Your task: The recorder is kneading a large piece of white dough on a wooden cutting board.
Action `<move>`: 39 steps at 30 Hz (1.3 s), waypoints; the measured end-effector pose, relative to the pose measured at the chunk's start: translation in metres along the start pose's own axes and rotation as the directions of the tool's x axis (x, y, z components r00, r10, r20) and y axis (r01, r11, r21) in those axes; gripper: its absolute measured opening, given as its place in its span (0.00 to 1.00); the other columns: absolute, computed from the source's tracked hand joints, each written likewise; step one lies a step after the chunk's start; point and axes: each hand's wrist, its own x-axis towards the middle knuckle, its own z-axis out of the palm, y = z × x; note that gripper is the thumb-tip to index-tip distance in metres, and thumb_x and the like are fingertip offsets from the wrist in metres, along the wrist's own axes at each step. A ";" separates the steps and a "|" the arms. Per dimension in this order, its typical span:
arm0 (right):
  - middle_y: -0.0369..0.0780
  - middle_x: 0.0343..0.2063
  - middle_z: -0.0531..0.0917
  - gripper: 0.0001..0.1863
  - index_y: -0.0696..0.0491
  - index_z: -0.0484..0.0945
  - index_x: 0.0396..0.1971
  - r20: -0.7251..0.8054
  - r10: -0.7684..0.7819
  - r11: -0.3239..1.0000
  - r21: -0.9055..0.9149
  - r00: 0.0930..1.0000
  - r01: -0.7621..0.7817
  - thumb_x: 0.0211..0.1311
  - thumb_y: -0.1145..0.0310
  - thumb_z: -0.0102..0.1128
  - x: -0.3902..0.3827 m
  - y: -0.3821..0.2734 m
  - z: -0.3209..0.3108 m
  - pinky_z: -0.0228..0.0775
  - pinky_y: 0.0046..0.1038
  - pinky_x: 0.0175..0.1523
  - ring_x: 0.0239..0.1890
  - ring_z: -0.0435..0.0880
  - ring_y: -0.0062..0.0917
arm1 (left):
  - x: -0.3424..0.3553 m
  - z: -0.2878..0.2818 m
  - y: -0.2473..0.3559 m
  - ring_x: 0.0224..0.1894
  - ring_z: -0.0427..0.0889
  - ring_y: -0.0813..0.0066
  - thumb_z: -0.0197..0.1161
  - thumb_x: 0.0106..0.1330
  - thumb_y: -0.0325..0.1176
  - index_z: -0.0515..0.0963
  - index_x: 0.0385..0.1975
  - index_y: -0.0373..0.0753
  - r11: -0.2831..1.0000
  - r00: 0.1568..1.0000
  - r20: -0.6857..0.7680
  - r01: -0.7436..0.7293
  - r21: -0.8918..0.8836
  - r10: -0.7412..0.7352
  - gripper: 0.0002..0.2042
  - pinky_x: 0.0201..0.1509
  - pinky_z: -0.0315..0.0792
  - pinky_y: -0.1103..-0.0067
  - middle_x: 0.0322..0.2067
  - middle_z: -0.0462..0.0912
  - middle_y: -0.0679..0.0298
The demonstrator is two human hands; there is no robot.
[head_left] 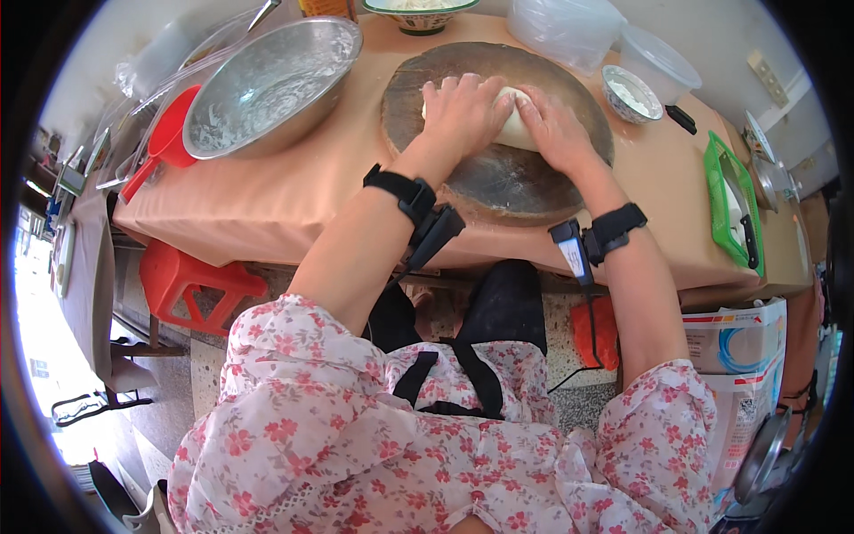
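A pale lump of dough lies on a round, dark wooden board dusted with flour in places. Over the dough's left part is my left hand, its fingers curled over the far side. My right hand grips the dough's right end, with its thumb close to my left hand. Both hands touch the dough and hide much of it. Each wrist wears a black strap with a small device.
A large metal basin and red scoop sit at the left. Beyond the board is a patterned bowl. At right are a small bowl of white powder, a plastic tub and a green basket with a knife.
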 end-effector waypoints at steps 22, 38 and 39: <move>0.46 0.65 0.61 0.36 0.45 0.60 0.67 -0.110 -0.156 0.967 -0.220 0.982 0.129 0.61 0.48 0.58 -0.081 -0.019 -0.004 0.58 0.50 0.63 0.64 0.62 0.48 | -0.037 -0.025 -0.028 0.62 0.64 0.52 0.67 0.50 0.62 0.67 0.61 0.49 0.950 0.965 0.142 -0.177 -0.257 0.218 0.39 0.64 0.59 0.57 0.57 0.70 0.55; 0.45 0.51 0.74 0.40 0.48 0.68 0.58 -0.163 -0.072 0.994 0.066 0.984 0.083 0.42 0.61 0.75 -0.074 -0.023 -0.013 0.64 0.40 0.59 0.55 0.71 0.41 | -0.040 -0.032 -0.021 0.58 0.69 0.52 0.76 0.43 0.50 0.69 0.59 0.49 0.954 0.964 0.222 -0.076 -0.291 0.144 0.40 0.60 0.65 0.59 0.53 0.72 0.55; 0.45 0.50 0.74 0.39 0.48 0.69 0.57 -0.215 -0.124 0.989 0.050 0.969 0.138 0.40 0.65 0.76 -0.079 -0.028 -0.014 0.64 0.40 0.58 0.55 0.70 0.41 | -0.048 -0.035 -0.018 0.58 0.69 0.53 0.77 0.41 0.48 0.69 0.59 0.49 0.951 0.973 0.185 -0.082 -0.299 0.142 0.40 0.59 0.65 0.59 0.52 0.72 0.56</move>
